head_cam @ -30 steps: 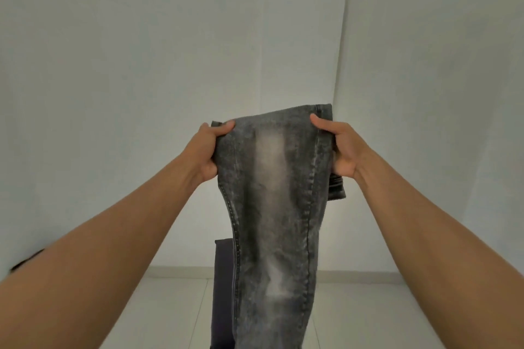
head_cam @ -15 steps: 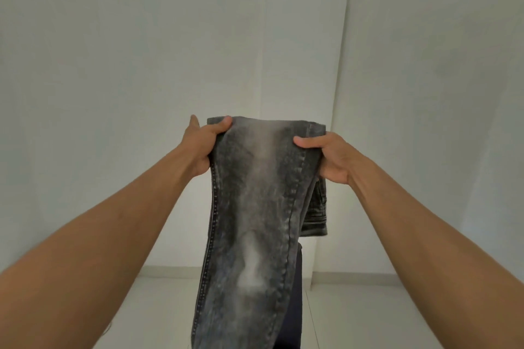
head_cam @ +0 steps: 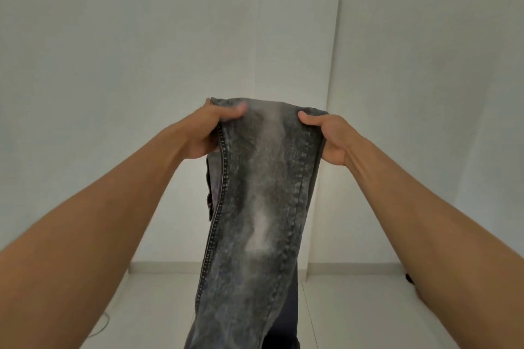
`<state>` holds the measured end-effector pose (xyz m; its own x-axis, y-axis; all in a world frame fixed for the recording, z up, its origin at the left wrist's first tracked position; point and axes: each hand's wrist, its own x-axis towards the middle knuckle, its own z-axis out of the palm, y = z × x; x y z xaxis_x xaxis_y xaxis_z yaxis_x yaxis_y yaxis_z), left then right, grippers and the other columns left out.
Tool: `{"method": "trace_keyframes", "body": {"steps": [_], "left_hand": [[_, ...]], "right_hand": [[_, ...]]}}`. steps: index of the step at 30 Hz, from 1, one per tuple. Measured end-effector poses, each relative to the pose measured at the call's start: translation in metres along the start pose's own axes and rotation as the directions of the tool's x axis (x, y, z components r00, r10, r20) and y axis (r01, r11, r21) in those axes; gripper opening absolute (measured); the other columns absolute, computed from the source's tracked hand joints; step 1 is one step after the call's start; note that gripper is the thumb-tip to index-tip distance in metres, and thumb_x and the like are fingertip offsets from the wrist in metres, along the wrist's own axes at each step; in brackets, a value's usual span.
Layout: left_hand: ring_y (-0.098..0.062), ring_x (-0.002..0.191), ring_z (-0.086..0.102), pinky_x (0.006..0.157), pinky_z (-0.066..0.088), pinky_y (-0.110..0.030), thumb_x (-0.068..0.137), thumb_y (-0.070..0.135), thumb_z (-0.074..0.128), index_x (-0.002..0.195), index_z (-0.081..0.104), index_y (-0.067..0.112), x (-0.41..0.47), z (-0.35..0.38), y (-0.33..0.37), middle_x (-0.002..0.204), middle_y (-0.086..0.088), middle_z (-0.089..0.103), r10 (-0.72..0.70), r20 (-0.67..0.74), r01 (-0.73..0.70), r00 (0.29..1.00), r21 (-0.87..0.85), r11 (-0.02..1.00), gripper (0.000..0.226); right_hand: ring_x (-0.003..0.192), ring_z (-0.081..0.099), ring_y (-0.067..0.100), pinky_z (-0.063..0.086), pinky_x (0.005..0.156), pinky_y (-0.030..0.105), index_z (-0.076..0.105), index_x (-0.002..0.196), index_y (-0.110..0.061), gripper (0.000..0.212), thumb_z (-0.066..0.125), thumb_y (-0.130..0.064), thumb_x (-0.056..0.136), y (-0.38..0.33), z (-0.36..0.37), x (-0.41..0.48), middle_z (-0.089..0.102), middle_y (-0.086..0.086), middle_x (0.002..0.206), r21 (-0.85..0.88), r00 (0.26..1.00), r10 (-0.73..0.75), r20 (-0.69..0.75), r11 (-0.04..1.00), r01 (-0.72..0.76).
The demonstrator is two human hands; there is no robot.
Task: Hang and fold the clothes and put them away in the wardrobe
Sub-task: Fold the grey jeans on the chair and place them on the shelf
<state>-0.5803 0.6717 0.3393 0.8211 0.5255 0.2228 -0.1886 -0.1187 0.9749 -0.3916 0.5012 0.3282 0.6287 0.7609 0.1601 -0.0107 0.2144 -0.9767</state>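
A pair of washed grey-black jeans hangs in front of me, held up at arm's length by its top fold. My left hand grips the top left edge with the thumb over the front. My right hand grips the top right edge the same way. The cloth drops straight down and runs out of the frame at the bottom. A shorter layer of the jeans hangs behind on the left side. No wardrobe is in view.
White walls meet in a corner right of centre. A pale tiled floor lies below. A dark garment shows behind the lower jeans. A thin cable lies on the floor at the left.
The jeans have shifted in my hands: the short hanging end that showed at the right now hangs behind on the left. Both hands keep their grip and sit slightly lower.
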Motion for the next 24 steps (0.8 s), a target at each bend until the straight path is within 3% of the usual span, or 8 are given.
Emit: {"method": "trace_keyframes", "body": {"steps": [4, 7, 11, 14, 16, 19, 21, 24], "left_hand": [[-0.019, 0.095, 0.07, 0.068, 0.059, -0.03, 0.087, 0.008, 0.075, 0.159, -0.006, 0.019, 0.006, -0.003, 0.006, 0.125, 0.001, 0.047, 0.047, -0.211, -0.06, 0.976, -0.054, 0.997, 0.109], [-0.018, 0.093, 0.072, 0.068, 0.06, -0.034, 0.09, 0.02, 0.074, 0.158, -0.014, 0.021, 0.007, -0.001, 0.002, 0.115, -0.002, 0.061, 0.003, -0.245, -0.041, 0.969, -0.15, 0.988, 0.111], [-0.018, 0.095, 0.067, 0.068, 0.06, -0.034, 0.093, 0.022, 0.069, 0.155, 0.028, 0.007, -0.001, -0.005, 0.003, 0.13, -0.013, 0.053, -0.064, 0.029, 0.061, 0.998, 0.102, 0.993, 0.076], [-0.019, 0.103, 0.067, 0.07, 0.059, -0.033, 0.089, 0.014, 0.075, 0.159, -0.005, 0.021, 0.007, -0.008, 0.006, 0.152, -0.011, 0.039, 0.017, -0.184, -0.001, 0.983, 0.087, 0.996, 0.107], [-0.015, 0.09, 0.07, 0.067, 0.058, -0.032, 0.091, 0.025, 0.072, 0.16, -0.005, 0.02, 0.007, -0.006, 0.003, 0.137, -0.009, 0.055, 0.018, -0.258, -0.021, 0.966, -0.01, 1.0, 0.103], [-0.017, 0.075, 0.068, 0.064, 0.056, -0.03, 0.094, 0.043, 0.065, 0.149, 0.035, 0.003, -0.001, 0.002, 0.002, 0.095, -0.007, 0.07, -0.038, -0.076, 0.039, 0.996, 0.011, 0.999, 0.074], [-0.018, 0.089, 0.068, 0.071, 0.057, -0.035, 0.093, 0.023, 0.069, 0.156, 0.024, 0.011, 0.001, 0.006, 0.004, 0.11, -0.006, 0.064, -0.008, -0.089, 0.01, 0.996, 0.023, 1.0, 0.079], [-0.014, 0.087, 0.066, 0.057, 0.057, -0.028, 0.091, 0.016, 0.072, 0.159, -0.007, 0.026, 0.003, 0.007, 0.01, 0.14, -0.005, 0.047, 0.102, -0.294, -0.107, 0.95, -0.001, 0.994, 0.104]], "right_hand": [[0.107, 0.072, 0.024, 0.057, 0.088, 0.04, 0.071, 0.122, -0.007, 0.05, 0.074, -0.042, 0.086, 0.004, 0.003, -0.005, 0.074, 0.01, 0.117, 0.016, 0.998, 0.032, 0.062, 0.999, -0.033], [0.103, 0.072, 0.027, 0.06, 0.083, 0.039, 0.068, 0.125, -0.002, 0.042, 0.074, -0.022, 0.088, 0.008, 0.004, -0.011, 0.073, 0.014, 0.117, -0.062, 0.989, 0.034, 0.144, 0.998, -0.025], [0.095, 0.073, 0.026, 0.06, 0.076, 0.037, 0.074, 0.111, -0.006, 0.026, 0.073, -0.023, 0.091, 0.004, 0.002, -0.007, 0.076, 0.013, 0.108, -0.024, 0.999, 0.011, 0.05, 1.0, -0.01], [0.096, 0.074, 0.025, 0.061, 0.077, 0.036, 0.072, 0.114, -0.004, 0.026, 0.07, -0.019, 0.092, 0.003, 0.002, -0.012, 0.076, 0.012, 0.108, -0.016, 0.994, 0.022, 0.11, 1.0, -0.02], [0.091, 0.075, 0.024, 0.062, 0.074, 0.034, 0.071, 0.113, 0.0, 0.021, 0.065, -0.008, 0.094, -0.001, 0.005, -0.015, 0.076, 0.013, 0.106, -0.028, 0.993, -0.01, 0.119, 1.0, 0.014], [0.092, 0.075, 0.026, 0.062, 0.075, 0.037, 0.071, 0.112, 0.0, 0.02, 0.063, -0.01, 0.097, -0.008, 0.008, -0.012, 0.075, 0.016, 0.11, 0.039, 0.998, -0.061, 0.026, 0.997, 0.06], [0.095, 0.075, 0.025, 0.062, 0.075, 0.037, 0.072, 0.114, -0.003, 0.027, 0.067, -0.021, 0.096, -0.008, 0.01, -0.013, 0.075, 0.015, 0.111, 0.068, 0.999, -0.036, 0.017, 0.997, 0.035], [0.095, 0.075, 0.023, 0.06, 0.079, 0.036, 0.071, 0.12, -0.007, 0.044, 0.076, -0.034, 0.086, -0.005, 0.013, -0.015, 0.077, 0.01, 0.11, -0.008, 0.997, 0.053, 0.06, 0.999, -0.052]]}}
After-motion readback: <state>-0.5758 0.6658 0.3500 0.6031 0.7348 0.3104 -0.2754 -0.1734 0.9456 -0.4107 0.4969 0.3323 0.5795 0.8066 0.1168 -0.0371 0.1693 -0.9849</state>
